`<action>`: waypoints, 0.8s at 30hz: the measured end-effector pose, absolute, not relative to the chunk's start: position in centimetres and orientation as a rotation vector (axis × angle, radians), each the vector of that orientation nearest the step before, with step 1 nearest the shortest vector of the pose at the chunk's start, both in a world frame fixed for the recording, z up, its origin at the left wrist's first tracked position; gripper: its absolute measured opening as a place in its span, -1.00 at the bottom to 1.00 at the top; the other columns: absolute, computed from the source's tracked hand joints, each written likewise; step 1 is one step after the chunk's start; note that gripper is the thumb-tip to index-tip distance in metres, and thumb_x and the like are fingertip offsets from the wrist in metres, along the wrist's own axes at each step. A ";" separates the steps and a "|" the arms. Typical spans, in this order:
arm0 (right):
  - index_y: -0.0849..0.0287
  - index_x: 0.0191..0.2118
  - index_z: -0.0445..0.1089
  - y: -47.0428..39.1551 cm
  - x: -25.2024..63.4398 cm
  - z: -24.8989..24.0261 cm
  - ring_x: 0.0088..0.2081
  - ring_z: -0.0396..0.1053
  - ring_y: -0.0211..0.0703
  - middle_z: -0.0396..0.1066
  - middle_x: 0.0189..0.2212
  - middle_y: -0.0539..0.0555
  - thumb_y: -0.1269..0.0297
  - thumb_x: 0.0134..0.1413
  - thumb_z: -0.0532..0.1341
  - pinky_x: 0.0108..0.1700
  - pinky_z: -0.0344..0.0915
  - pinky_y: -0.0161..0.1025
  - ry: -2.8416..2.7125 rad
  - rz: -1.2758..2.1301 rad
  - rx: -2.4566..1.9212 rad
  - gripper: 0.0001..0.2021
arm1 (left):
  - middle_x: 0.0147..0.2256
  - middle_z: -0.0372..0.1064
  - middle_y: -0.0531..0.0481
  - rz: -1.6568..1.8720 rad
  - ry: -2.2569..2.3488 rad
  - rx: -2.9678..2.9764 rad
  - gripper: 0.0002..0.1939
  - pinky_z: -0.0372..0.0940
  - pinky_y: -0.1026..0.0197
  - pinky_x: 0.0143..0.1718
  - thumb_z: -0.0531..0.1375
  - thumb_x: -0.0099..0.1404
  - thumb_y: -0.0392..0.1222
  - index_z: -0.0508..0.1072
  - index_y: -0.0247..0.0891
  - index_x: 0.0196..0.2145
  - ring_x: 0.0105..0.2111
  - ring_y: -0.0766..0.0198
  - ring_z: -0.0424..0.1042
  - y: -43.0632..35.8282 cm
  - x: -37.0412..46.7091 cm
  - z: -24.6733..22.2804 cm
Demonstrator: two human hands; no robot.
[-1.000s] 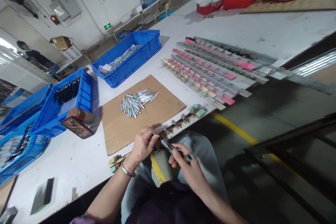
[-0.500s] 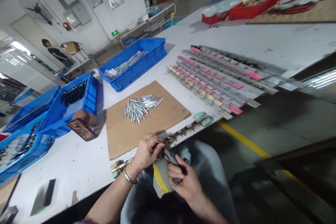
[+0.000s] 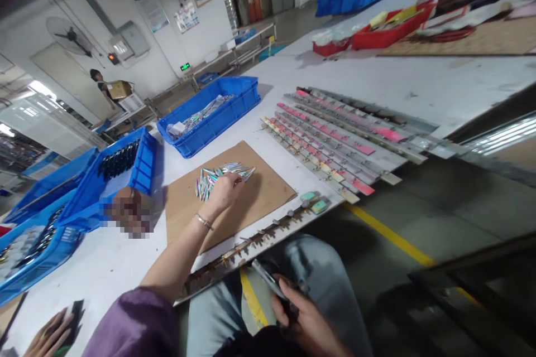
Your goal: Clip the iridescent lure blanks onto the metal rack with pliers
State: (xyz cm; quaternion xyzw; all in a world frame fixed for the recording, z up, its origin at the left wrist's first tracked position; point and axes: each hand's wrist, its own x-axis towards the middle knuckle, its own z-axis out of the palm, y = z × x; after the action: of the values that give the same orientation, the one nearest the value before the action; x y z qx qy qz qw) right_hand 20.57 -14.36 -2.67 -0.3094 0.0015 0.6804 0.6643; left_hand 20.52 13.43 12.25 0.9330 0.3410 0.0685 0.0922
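My left hand (image 3: pixel 227 188) is over a pile of silver, iridescent fishing-lure-like pieces (image 3: pixel 205 184) on a brown cardboard sheet (image 3: pixel 268 175). Its fingers are curled together at the pile's right side; the fingertips and anything between them are hidden. Low over my lap, my right hand (image 3: pixel 299 312) is closed around pliers (image 3: pixel 268 278) with a grey metal nose and dark grips, pointing up and left. Between the two, along the table's front edge, lies a long rack strip (image 3: pixel 251 242) with small metal clips and green blocks (image 3: pixel 319 206) at its right end.
Several clip strips (image 3: pixel 326 145), some pink, lie at the right. A blue crate (image 3: pixel 213 122) of silver pieces stands behind the cardboard; a blue crate (image 3: pixel 144 164) with dark pieces is left. Another person's hand (image 3: pixel 52 334) rests lower left. Red trays (image 3: pixel 389 36) stand farther back.
My left hand has left the pliers and rack strip and moved up to the silver pile. My right hand still holds the pliers, slightly lower. Another person's hand has appeared at lower left.
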 end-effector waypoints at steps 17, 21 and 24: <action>0.13 -0.19 0.38 -15.7 20.6 -0.5 -0.52 0.26 -0.27 0.40 -0.57 -0.04 -0.21 -0.11 0.44 -0.44 0.11 -0.33 -0.105 1.401 -1.037 -0.45 | -0.21 0.51 -0.21 0.279 1.134 2.701 -0.80 0.39 0.16 -0.16 0.02 0.47 -0.31 0.37 -0.36 -0.03 -0.22 0.16 0.53 13.5 22.1 9.9; 0.10 -0.25 0.35 -15.0 19.8 1.1 -0.51 0.21 -0.31 0.35 -0.57 -0.07 -0.07 -0.14 0.49 -0.50 0.03 -0.39 0.037 1.367 -0.885 -0.52 | -0.47 0.38 0.08 0.678 0.787 2.112 -0.78 0.30 0.30 -0.43 0.13 0.45 -0.08 0.32 -0.27 -0.07 -0.54 0.35 0.37 10.9 15.7 10.0; 0.14 -0.36 0.33 -14.1 19.0 1.4 -0.55 0.19 -0.36 0.35 -0.57 -0.06 0.04 -0.17 0.53 -0.57 -0.02 -0.42 0.229 1.429 -0.738 -0.57 | -0.53 0.36 0.10 0.606 0.732 1.883 -0.66 0.30 0.31 -0.46 0.16 0.42 0.09 0.37 -0.29 -0.16 -0.57 0.36 0.37 8.1 11.0 9.5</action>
State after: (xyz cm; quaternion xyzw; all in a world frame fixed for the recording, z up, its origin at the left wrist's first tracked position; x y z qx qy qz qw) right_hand 18.99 -14.12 1.37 -0.3299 0.1023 0.6384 0.6878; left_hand 11.03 8.10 9.51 0.7764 0.3018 0.2497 0.4938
